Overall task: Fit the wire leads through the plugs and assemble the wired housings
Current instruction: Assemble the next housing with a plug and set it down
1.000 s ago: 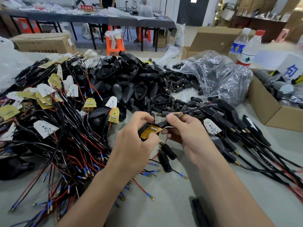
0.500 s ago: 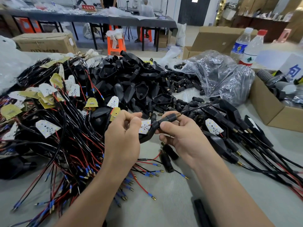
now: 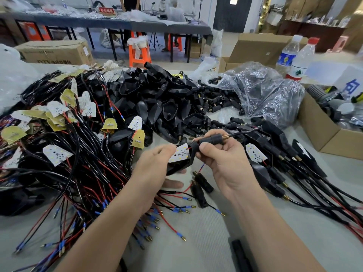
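My left hand [image 3: 153,169] holds a black housing [image 3: 177,166] with a white LED board [image 3: 179,154] lying in its open face, fingers on the board's left edge. My right hand [image 3: 222,165] grips the housing's neck and the black plug [image 3: 213,138] fitted on it. A brass tip and black wire lead come out of the plug to the right. Two loose plugs [image 3: 202,183] lie on the table just below my hands. A pile of empty black housings [image 3: 157,99] sits behind them.
Wired LED boards with red and black leads [image 3: 64,146] cover the left. Assembled housings with cables [image 3: 290,165] lie on the right. A plastic bag of plugs [image 3: 261,91], two bottles [image 3: 294,57] and cardboard boxes [image 3: 322,134] stand at the back right.
The board has turned from its yellow side to its white LED side and now sits in the housing. Both hands shifted slightly left, the left fingers moving onto the board.
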Demonstrator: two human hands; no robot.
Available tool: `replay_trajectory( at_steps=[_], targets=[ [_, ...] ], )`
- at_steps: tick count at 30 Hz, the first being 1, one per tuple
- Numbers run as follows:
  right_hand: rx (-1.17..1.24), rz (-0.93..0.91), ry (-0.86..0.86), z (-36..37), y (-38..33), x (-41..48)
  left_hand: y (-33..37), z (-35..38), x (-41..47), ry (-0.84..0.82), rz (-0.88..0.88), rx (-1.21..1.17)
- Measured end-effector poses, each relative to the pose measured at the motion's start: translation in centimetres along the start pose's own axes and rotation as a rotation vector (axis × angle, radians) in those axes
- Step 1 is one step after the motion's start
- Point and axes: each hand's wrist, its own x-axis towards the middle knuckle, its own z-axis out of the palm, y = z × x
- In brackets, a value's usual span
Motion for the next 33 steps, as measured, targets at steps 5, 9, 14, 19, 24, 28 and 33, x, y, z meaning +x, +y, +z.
replay_trajectory(
  at_steps=[5, 9, 14, 19, 24, 28, 33],
  targets=[
    [-0.103, 0.041, -0.026, -0.6, -0.3, 0.1, 0.0, 0.1, 0.2, 0.069, 0.018, -0.123],
    [-0.228, 0.029, -0.092, -0.9, -0.5, -0.1, -0.4, -0.3, 0.5, 0.139, 0.195, 0.044],
    [-0.256, -0.015, -0.065, -0.3, 0.0, -0.3, -0.4, 0.1, -0.2, 0.146, 0.31, 0.06],
    [-0.185, -0.054, 0.044, -0.3, 0.5, -0.2, -0.4, -0.4, -0.4, 0.313, 0.441, 0.294],
    [-0.229, -0.074, 0.08, -0.1, 0.9, -0.2, -0.7, -0.3, 0.0, 0.262, 0.377, 0.141],
    [-0.025, -0.02, 0.029, 0.1, 0.8, -0.3, -0.9, -0.5, 0.3, 0.227, 0.325, 0.082],
    [-0.073, 0.052, -0.016, -0.2, 0.2, -0.2, -0.6, -0.5, 0.4, 0.109, 0.294, 0.093]
  ],
)
